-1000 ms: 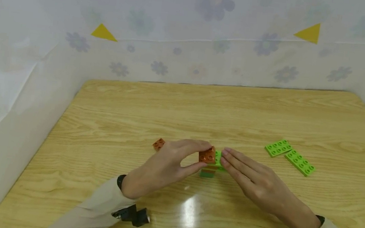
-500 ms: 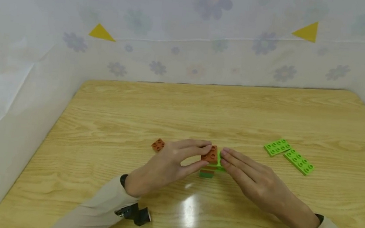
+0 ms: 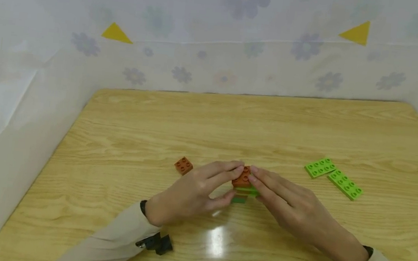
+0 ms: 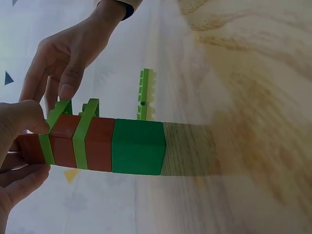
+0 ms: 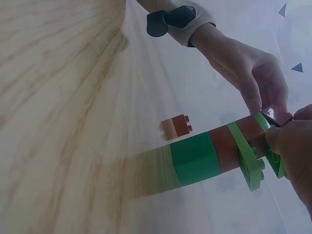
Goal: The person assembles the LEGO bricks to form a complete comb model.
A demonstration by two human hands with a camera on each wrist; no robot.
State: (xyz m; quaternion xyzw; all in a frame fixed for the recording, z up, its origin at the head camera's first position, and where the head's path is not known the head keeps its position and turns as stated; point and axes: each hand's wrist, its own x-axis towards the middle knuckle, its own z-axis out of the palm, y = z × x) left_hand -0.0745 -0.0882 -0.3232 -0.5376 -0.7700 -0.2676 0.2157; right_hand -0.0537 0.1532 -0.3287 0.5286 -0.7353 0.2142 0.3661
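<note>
A tower of toy building bricks stands upright on the table, a dark green block (image 4: pixel 139 146) at its foot. Above that, brown bricks alternate with two light green plates (image 4: pixel 84 139) whose ends jut out toward the right hand. Thumb and fingers of my left hand (image 3: pixel 195 186) pinch the brown top brick (image 3: pixel 241 180) from the left. My right hand (image 3: pixel 296 207) meets the tower from the right, fingertips at the top brick's edge and thumb by the upper plate's jutting end. The fingers partly cover the tower's top.
On the wooden table (image 3: pixel 232 128), a loose brown brick (image 3: pixel 183 166) lies left of the tower. Two light green plates lie to the right, a shorter plate (image 3: pixel 320 167) and a longer plate (image 3: pixel 345 185). A flowered white sheet (image 3: pixel 200 68) hangs behind the table.
The top brown brick has shifted right and sits more squarely over the tower. The left hand moved slightly right with it; the right fingertips now reach the brick's edge.
</note>
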